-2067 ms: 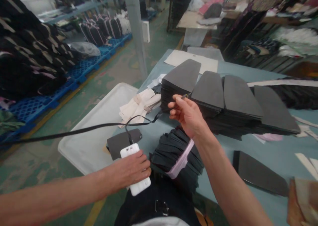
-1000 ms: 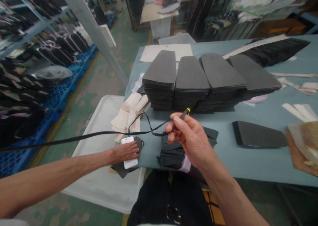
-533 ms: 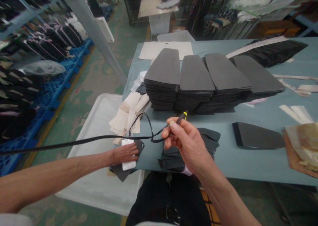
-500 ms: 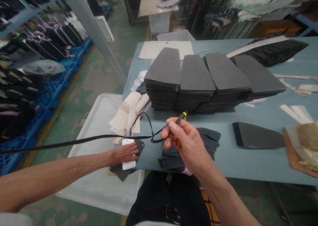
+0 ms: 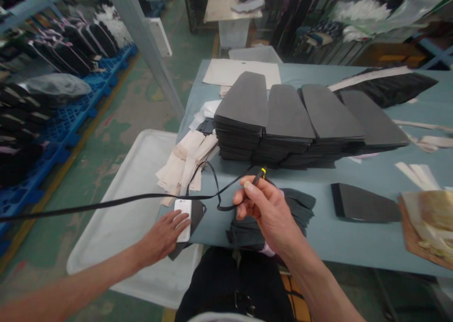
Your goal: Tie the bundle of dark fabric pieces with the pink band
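My left hand (image 5: 164, 235) lies with fingers stretched over a white phone-like device (image 5: 183, 222) at the table's front left edge. Beneath that device is a piece of dark grey fabric (image 5: 198, 214). Closed in a pinch, my right hand (image 5: 264, 204) holds a slim black tool (image 5: 260, 175) with a yellow end; its exact kind is unclear. A flat black cord (image 5: 134, 197) runs in from the left and loops close to the right fingers; whether they grip it too is hidden. Under the right hand rests a pile of dark fabric pieces (image 5: 297, 206).
Tall stacks of grey panels (image 5: 244, 100) stand behind my hands. Cream strips (image 5: 184, 159) lie to the left, above a white bin (image 5: 102, 246). On the right are a dark block (image 5: 364, 203) and a brown-and-cream bundle (image 5: 430, 218). A metal post (image 5: 148, 58) rises past the table's left side.
My left hand has drawn back toward me and left, uncovering more of the white device. The right hand keeps its pinch on the black tool. The view has shifted slightly.
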Tool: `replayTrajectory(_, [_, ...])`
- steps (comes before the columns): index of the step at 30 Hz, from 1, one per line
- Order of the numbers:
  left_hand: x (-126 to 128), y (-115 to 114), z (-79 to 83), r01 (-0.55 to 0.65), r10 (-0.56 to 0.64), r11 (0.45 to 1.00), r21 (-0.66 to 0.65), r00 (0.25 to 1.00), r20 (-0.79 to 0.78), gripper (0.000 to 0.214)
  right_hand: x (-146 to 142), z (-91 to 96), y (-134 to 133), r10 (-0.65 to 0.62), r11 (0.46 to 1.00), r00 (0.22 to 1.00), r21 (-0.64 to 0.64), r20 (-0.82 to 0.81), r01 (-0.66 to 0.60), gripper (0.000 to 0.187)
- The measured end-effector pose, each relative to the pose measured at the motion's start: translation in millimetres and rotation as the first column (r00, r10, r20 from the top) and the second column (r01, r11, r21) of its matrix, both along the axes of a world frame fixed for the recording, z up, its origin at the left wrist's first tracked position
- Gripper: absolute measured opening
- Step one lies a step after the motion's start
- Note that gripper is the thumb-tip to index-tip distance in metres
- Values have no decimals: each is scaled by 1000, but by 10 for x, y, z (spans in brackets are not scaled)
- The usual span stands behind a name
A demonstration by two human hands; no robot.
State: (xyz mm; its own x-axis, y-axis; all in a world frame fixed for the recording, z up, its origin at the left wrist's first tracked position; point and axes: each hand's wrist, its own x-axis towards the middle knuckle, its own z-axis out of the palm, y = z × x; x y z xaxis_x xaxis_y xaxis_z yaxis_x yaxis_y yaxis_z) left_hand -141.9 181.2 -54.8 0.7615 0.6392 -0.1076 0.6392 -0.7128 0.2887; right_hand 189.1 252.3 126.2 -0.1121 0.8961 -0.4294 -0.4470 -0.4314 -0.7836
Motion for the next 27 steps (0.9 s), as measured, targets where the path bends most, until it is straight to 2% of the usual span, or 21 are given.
replayTrajectory(1, [45,-102,-8,-197,196,980,16,979,49,67,1,-21,-19,4,1000,1000,-14,-1,-4,50])
replayTrajectory(2, [114,-199,-37,-388,385,921,25,919,81,69,-1,-47,-45,10,999,1000,-31,-5,-10,50])
replayTrajectory(3, [205,-284,-85,-548,545,836,21,834,88,73,-8,-77,-76,15,998,1000,-53,-11,-16,51])
replayTrajectory(4, [312,-352,-143,-658,655,753,15,752,80,77,-21,-108,-112,22,997,1000,-79,-19,-23,52])
replayTrajectory(6, [549,-429,-259,-779,775,626,40,627,79,84,-62,-169,-202,36,990,999,-138,-38,-41,54])
replayTrajectory(8, [760,-438,-330,-844,842,530,80,535,72,85,-120,-216,-311,49,978,997,-200,-60,-60,57])
replayTrajectory(10, [889,-413,-344,-881,884,460,113,466,34,77,-184,-250,-436,50,963,995,-261,-90,-72,60])
replayTrajectory(13, [911,-389,-328,-893,901,432,130,434,-12,60,-262,-308,-635,26,923,988,-376,-149,-81,67])
replayTrajectory(16, [840,-406,-346,-901,907,419,112,421,-2,58,-298,-426,-819,-29,866,983,-496,-183,-67,77])
replayTrajectory(19, [808,-434,-394,-904,907,420,73,422,5,58,-274,-628,-960,-40,822,986,-566,-161,-59,87])
replayTrajectory(22, [826,-451,-455,-908,908,416,51,418,34,62,-198,-878,-1041,16,787,987,-606,-162,-112,91])
replayTrajectory(24, [842,-459,-498,-911,910,409,44,411,59,65,-144,-1025,-1066,79,761,980,-624,-182,-177,80])
replayTrajectory(27, [860,-467,-541,-915,912,401,36,402,78,68,-109,-1146,-1076,190,732,968,-634,-161,-249,51])
